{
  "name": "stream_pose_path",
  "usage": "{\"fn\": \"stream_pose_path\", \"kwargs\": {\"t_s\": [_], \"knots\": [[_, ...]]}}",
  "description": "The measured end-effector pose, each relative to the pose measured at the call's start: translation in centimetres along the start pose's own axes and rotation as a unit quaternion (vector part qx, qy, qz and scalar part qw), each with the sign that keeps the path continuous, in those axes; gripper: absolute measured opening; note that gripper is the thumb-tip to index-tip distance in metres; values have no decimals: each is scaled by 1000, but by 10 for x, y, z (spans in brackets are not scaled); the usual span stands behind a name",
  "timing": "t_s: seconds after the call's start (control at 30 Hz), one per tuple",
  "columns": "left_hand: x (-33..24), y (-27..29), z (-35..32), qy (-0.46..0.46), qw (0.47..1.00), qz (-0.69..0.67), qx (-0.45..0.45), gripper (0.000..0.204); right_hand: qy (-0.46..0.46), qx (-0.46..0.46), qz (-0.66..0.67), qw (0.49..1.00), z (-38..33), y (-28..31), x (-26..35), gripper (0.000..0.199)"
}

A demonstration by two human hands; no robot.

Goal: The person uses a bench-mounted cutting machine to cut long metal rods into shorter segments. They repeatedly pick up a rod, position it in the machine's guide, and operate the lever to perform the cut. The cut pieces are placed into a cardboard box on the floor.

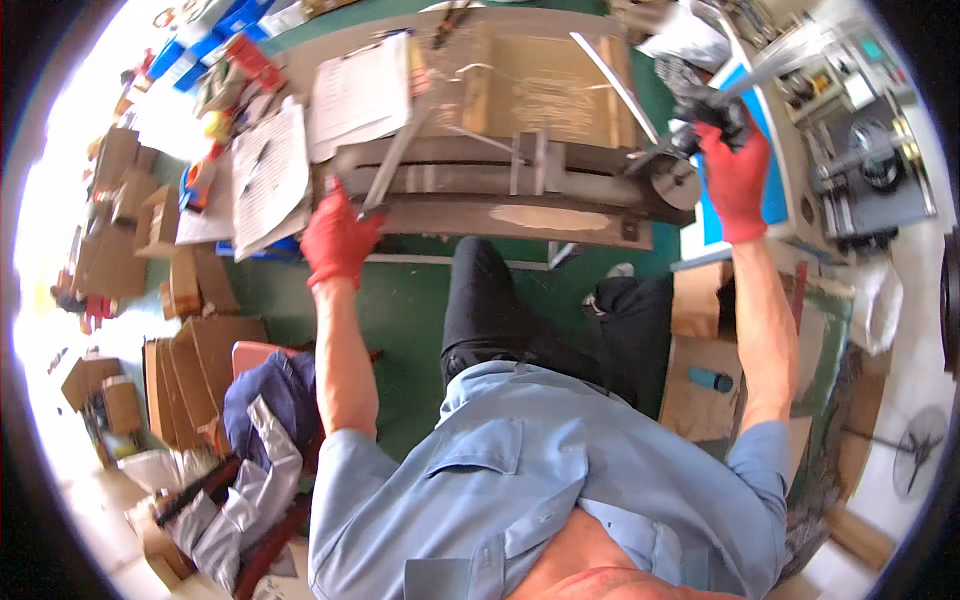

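Observation:
My left hand (340, 238), in a red glove, is closed at the left end of a long grey metal fixture (455, 178). A flat, light-coloured metal strip (397, 158) slants up from its fingers. My right hand (735, 185), also red-gloved, is raised past the fixture's right end. Its fingers wrap round a black handle-like part (722, 112), whose full shape is blurred. Near that hand, the fixture ends in a round metal disc (676, 183). Thin metal pieces (525, 165) stand across the fixture's middle.
Behind the fixture lies a brown board (555, 90) with wooden side strips. Printed sheets (360, 92) cover the bench's left part. Cardboard boxes (200, 375) stack at left, beside a chair with draped clothes (265, 410). A machine (875, 165) stands at right.

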State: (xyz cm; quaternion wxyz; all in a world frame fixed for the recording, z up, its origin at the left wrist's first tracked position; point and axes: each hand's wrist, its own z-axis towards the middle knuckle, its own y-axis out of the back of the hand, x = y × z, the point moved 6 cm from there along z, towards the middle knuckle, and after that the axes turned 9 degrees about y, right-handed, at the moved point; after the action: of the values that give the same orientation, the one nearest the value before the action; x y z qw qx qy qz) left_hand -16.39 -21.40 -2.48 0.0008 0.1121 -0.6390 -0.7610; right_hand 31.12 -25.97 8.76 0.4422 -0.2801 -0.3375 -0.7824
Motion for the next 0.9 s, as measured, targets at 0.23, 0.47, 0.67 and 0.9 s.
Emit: {"fn": "stream_pose_path", "kwargs": {"t_s": [0.23, 0.47, 0.67, 0.9], "knots": [[-139, 76, -31, -146, 919, -366, -13, 39, -12, 3, -50, 999, -12, -17, -14, 23], [-297, -12, -67, -305, 788, -514, 148, 43, -31, 19, -74, 997, -32, -30, -17, 18], [-327, -24, -60, -331, 802, -474, 150, 35, -18, 6, -56, 998, -41, -26, -24, 23], [-328, -24, -44, -389, 749, -517, 143, 30, -71, 37, -5, 997, -24, -22, -7, 26]]}}
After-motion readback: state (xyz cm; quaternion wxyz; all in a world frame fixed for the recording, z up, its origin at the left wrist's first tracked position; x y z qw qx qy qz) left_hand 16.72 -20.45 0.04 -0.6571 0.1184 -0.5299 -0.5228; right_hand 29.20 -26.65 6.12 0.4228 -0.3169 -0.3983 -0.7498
